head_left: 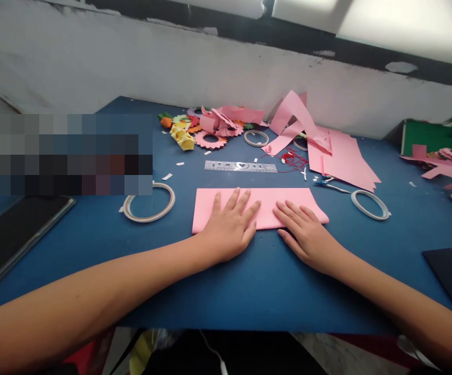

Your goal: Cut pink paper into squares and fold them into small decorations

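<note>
1. Centre of the frame: a folded pink paper (260,205) lay flat on the blue table (249,281), its long axis running left to right across the picture, the long edges roughly parallel to the table's near edge.
2. The paper's right end tapered slightly toward the lower right; its left end was cut square.
3. The left hand (229,229) came in from the lower left and lay palm down on the paper's lower middle, fingers spread and flat, pressing the sheet, gripping nothing.
4. The right hand (306,232) came in from the lower right, palm down, fingers close together and extended, fingertips on the paper's lower edge right of centre, the heel of the hand on the table.
5. Just above the paper lay a metal ruler (240,166), also lined up left to right; its markings were too small to read.
6. Tape rings sat around: one (148,202) left of the paper, one (369,204) to its right, one (256,138) higher up.
7. Upper centre: a heap of paper flowers (198,130) in yellow, orange and pink.
8. Upper right: loose pink sheets (343,156) and curling strips.
9. No readable brand or label anywhere.
</note>
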`<state>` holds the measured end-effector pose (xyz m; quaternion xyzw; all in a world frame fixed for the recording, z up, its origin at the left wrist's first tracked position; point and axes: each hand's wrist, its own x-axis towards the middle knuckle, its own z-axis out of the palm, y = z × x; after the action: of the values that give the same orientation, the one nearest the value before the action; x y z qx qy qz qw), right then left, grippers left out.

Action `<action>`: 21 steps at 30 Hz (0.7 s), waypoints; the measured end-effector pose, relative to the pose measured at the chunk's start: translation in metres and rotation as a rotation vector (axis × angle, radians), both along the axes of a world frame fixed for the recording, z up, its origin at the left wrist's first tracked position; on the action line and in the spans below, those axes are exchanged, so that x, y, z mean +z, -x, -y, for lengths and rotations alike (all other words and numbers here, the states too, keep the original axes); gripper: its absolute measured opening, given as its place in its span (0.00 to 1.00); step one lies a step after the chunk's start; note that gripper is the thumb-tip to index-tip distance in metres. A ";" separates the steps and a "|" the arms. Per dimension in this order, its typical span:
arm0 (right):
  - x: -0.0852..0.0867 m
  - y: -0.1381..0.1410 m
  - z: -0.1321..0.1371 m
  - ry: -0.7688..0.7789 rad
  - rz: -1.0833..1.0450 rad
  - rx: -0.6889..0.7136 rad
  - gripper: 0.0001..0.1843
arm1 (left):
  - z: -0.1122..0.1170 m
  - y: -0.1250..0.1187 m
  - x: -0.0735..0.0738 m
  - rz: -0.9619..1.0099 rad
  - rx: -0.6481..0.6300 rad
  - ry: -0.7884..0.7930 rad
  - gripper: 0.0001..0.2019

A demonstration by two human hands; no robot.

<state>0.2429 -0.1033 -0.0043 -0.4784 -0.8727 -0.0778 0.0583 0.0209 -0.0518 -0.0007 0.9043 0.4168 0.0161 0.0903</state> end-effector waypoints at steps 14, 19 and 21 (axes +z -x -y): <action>-0.001 0.000 0.000 -0.007 0.030 -0.013 0.25 | -0.001 0.001 0.003 -0.013 -0.018 0.007 0.26; -0.001 0.001 0.001 -0.017 0.025 -0.009 0.25 | -0.006 0.002 0.006 -0.016 0.024 0.001 0.27; 0.002 0.001 0.002 -0.065 -0.011 -0.028 0.25 | -0.012 0.005 0.010 -0.018 0.091 -0.016 0.33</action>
<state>0.2420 -0.1048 -0.0027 -0.4891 -0.8625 -0.1041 0.0775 0.0161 -0.0395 0.0095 0.8853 0.4580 0.0155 0.0786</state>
